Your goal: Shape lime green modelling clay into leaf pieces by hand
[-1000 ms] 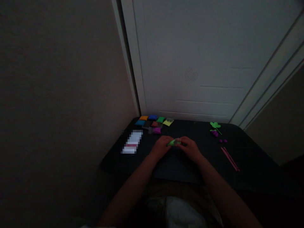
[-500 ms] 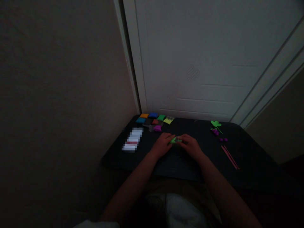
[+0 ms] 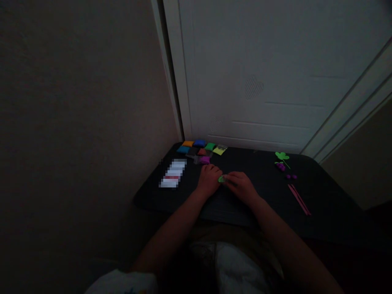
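Between my hands, just above the dark table or resting on it, is a small light-green clay packet (image 3: 221,179). My left hand (image 3: 210,179) is closed around it, hiding most of the packet. The fingertips of my right hand (image 3: 240,184) pinch the packet's right end, where a bit of clear wrapper seems to show. To the far side of my left hand lies a magenta clay packet (image 3: 205,160).
Several coloured clay packets (image 3: 199,143) lie along the back left of the black table (image 3: 226,208). A blurred-out phone-like panel (image 3: 173,173) is at left. At right are a green clover shape (image 3: 281,156), purple balls (image 3: 290,177) and pink sticks (image 3: 299,200).
My hands have drawn closer together, and less of the green packet shows. My left hand has curled further round it. The whole view has shifted slightly.
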Demonstrator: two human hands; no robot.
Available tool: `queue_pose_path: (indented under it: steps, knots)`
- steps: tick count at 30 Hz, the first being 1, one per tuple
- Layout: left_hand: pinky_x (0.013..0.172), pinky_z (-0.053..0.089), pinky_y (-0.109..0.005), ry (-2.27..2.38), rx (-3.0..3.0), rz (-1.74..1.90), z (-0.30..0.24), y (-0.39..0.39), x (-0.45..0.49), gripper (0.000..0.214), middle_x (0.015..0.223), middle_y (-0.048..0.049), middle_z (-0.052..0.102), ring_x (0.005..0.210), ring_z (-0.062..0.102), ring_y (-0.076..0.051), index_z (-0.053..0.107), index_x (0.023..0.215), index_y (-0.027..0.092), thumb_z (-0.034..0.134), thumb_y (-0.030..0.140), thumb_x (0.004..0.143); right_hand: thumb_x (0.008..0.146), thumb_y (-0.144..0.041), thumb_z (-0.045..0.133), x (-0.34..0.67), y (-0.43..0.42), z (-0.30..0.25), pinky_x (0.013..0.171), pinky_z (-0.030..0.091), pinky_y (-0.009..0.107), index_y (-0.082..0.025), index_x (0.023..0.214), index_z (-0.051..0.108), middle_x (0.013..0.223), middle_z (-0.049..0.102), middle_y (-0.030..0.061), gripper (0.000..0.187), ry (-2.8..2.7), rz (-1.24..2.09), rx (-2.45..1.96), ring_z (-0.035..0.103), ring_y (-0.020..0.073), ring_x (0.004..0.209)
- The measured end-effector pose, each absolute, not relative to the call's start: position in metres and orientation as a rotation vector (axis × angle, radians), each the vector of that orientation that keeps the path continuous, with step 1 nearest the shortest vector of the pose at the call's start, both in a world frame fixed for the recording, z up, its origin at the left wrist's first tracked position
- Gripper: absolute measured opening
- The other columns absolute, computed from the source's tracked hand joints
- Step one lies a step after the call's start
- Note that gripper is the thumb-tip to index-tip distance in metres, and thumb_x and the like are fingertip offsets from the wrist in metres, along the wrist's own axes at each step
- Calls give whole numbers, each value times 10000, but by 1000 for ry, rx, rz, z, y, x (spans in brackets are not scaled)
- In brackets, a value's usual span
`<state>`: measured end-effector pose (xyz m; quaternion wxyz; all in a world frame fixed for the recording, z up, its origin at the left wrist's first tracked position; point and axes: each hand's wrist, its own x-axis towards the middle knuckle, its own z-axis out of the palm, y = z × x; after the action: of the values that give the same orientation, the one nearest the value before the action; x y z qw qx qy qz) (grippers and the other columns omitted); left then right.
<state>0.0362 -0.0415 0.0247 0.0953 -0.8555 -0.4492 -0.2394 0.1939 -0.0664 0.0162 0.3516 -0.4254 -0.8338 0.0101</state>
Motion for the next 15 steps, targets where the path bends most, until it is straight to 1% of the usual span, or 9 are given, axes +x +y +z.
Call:
queue_pose_path:
  steps: [9,15]
  knots:
    - [741,282,-372,-1286,-2564,-687,24,-41,40,170,737,-44,580,799,428,-198,544,674,171,413,246,751,723,-293,545,198,-64,12,782,399,306,-249,953,575,939,589,33,236,-2059,167,-1088,529,158,872]
    - [739,272,-375,-1314,-2607,-616,24,-44,40,140,718,-59,585,791,435,-198,557,686,158,438,229,710,726,-316,534,200,-64,12,797,407,313,-250,995,560,939,576,36,278,-2039,293,-1079,524,158,878]
